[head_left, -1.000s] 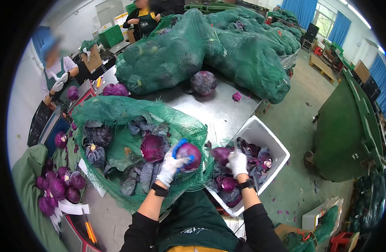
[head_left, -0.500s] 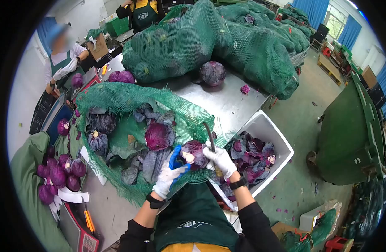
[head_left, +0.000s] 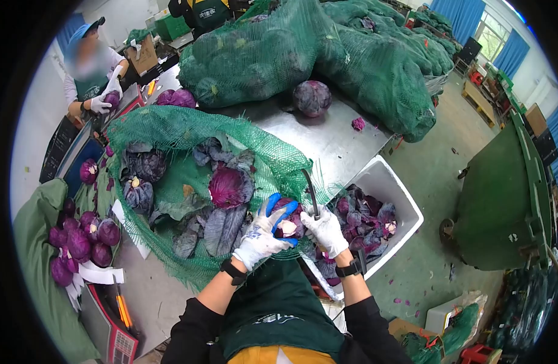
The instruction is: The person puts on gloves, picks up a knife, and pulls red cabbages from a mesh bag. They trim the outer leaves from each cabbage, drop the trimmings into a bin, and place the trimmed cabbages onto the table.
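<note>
My left hand, in a white glove with blue fingers, wraps round a red cabbage whose pale cut stem faces me. My right hand, in a white glove, is closed on a knife with a dark curved blade pointing up and away. Its fingers are right at the cabbage's right side. Both hands are over the near edge of an open green mesh sack. Inside the sack lie a trimmed purple cabbage, loose dark outer leaves and more cabbages at the left.
A white foam box of leaf trimmings stands at the right. Full mesh sacks and a single cabbage occupy the metal table's back. Several trimmed cabbages lie left on green cloth. A co-worker stands far left; a green bin stands right.
My left hand has moved right and over the cabbage, which has shifted slightly right. My right hand with the knife has moved slightly right. The co-worker now holds a cabbage.
</note>
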The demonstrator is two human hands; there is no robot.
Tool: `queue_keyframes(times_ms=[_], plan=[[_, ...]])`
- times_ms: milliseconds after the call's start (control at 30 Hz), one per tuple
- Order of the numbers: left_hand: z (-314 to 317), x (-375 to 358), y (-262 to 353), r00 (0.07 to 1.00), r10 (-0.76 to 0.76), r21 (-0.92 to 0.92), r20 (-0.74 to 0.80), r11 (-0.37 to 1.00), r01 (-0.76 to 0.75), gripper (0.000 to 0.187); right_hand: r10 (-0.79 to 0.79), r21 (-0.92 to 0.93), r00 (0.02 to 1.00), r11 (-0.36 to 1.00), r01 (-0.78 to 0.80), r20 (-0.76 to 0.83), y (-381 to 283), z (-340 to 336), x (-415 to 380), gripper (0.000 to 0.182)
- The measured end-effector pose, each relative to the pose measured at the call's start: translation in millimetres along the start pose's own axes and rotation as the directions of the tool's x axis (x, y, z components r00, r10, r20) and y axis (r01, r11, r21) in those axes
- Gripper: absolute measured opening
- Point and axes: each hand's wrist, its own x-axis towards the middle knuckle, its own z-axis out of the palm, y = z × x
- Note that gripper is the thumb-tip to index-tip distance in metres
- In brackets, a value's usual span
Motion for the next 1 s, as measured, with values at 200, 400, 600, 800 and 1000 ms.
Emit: queue_keyframes(times_ms=[200, 400, 600, 800, 1000], plan=[[3, -3, 0, 0.997, 0.06, -0.008, -0.053, 0.998, -0.061, 0.083, -0.207, -0.395, 0.978, 0.897, 0.196, 0.016, 18, -4, 10, 0.015], [-19, -13, -42, 0.95, -0.312, -0.943, -0.017, 0.32, 0.089, 0.074, -0.713, -0.948, 0.656, -0.041, 0.314, 0.248, 86, -95, 47, 0.017], [-60, -31, -13, 0.985, -0.173, -0.951, -0.01, -0.304, -0.063, 0.065, -0.182, -0.246, 0.881, 0.966, 0.078, -0.436, 34, -53, 22, 0.018], [-186, -94, -36, 0.93, -0.225, -0.919, -0.291, -0.204, -0.337, 0.073, -0.002, 0.182, 0.954, 0.982, 0.059, -0.298, -2, -38, 5, 0.009], [-214, -127, -32, 0.793, -0.346, -0.861, -0.502, 0.284, -0.422, 0.061, -0.232, -0.155, 0.971, 0.963, 0.222, -0.055, -100, 61, -25, 0.024]])
